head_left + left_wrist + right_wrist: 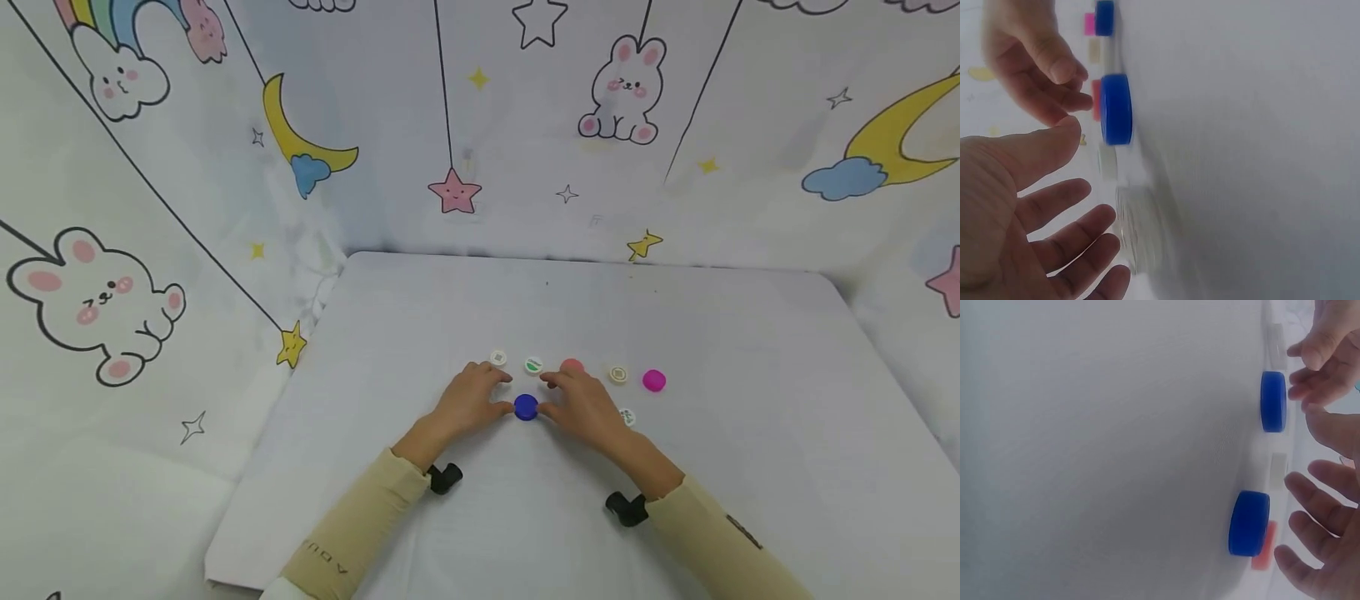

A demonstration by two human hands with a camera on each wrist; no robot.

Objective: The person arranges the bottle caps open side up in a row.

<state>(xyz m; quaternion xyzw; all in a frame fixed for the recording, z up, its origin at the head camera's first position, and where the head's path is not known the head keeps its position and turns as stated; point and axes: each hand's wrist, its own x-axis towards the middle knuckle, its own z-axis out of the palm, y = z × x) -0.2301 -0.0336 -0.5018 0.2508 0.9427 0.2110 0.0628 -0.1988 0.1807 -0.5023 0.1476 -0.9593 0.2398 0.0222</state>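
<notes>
A round blue cap (526,407) lies flat on the white table between the two thumb tips. To its left, my left hand (470,402) hovers with fingers spread and nothing in its grasp. On the other side my right hand (588,408) has its fingers loosely bent and apart, also holding nothing. In the left wrist view, a clear round lid (1138,228) sits beside the left fingertips. The right wrist view shows a second blue cap (1249,523) by the right fingers, hidden under that hand in the head view.
Behind the hands stand a white cap (498,357), a white-and-green cap (533,365), a red cap (572,365), a cream cap (618,375) and a magenta cap (654,381). Another white cap (627,417) is partly covered by the right wrist. A cartoon-print backdrop (525,125) borders the table.
</notes>
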